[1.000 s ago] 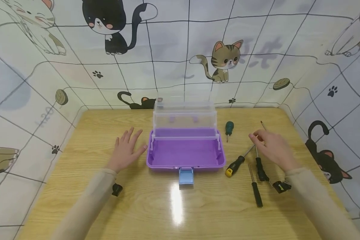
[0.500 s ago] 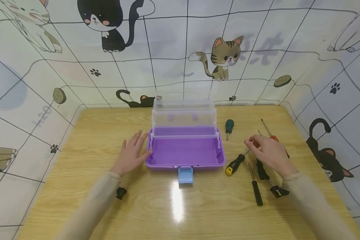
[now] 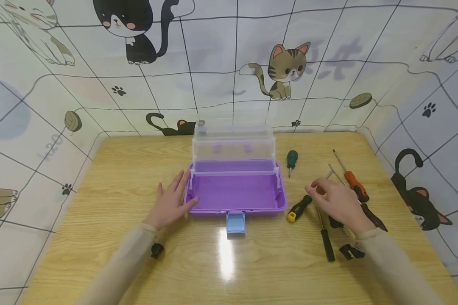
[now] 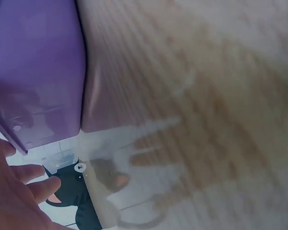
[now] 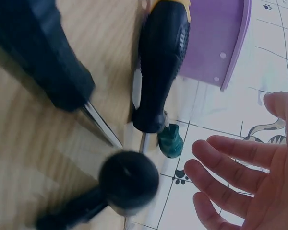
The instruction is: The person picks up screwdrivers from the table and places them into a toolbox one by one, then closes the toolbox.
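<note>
My left hand (image 3: 171,207) is at the left end of a purple toolbox (image 3: 234,195), thumb over its rim and fingers straight along its outer side. The box's clear lid (image 3: 234,148) stands raised, and a light blue latch (image 3: 235,223) hangs down in front. Over a group of screwdrivers hovers my right hand (image 3: 337,203), its fingers loosely bent and holding nothing. It hides the shaft of a black-and-yellow screwdriver (image 3: 298,209). Close by lie a thin black screwdriver (image 3: 327,245) and a red-and-black one (image 3: 356,184). A black rounded handle end (image 5: 128,182) fills the lower right wrist view.
A short green screwdriver (image 3: 291,159) lies right of the toolbox. Another dark-handled screwdriver (image 3: 374,218) is partly under the right forearm. The wooden table (image 3: 137,161) meets a cat-patterned wall covering (image 3: 213,89) at the back and both sides.
My left hand has moved right, from beside the toolbox onto its left end. My right hand has shifted left and slightly down, uncovering the red-and-black screwdriver.
</note>
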`<state>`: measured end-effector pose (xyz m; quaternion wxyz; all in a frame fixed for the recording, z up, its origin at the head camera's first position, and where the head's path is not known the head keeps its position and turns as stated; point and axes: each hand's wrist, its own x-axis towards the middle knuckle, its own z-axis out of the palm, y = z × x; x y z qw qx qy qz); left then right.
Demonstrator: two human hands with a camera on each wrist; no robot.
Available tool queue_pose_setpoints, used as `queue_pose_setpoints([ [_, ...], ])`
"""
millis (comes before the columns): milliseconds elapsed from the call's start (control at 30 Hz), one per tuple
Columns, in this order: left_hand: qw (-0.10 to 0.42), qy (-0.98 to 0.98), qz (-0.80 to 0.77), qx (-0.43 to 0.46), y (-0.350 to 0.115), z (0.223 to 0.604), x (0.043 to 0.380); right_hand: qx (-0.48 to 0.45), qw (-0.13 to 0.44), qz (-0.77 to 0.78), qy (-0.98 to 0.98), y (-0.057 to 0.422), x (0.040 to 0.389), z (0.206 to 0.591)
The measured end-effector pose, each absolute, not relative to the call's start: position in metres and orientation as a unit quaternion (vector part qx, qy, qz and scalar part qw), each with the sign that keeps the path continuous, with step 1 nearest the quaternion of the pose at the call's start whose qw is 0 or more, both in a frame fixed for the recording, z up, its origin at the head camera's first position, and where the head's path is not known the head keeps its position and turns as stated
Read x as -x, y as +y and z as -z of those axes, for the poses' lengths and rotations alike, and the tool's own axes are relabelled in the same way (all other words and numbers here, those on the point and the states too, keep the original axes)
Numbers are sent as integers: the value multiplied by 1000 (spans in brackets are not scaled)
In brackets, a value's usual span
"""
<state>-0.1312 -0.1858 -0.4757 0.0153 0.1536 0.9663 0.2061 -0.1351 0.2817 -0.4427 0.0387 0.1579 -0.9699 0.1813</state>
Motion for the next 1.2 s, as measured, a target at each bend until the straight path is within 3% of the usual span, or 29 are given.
queue_pose_setpoints([
  [500, 34, 963, -223, -149, -178, 471, 125, -156, 24, -193, -968, 271, 115, 459],
  [733, 40, 958, -243, -149, -178, 475, 126, -95, 17, -193, -976, 264, 101, 465],
  [967, 39, 957, -248, -143, -177, 477, 127, -35, 45, -180, -982, 249, 90, 473],
  [1200, 46, 949, -274, -151, -178, 479, 128, -6, -2, -165, -986, 238, 89, 472],
])
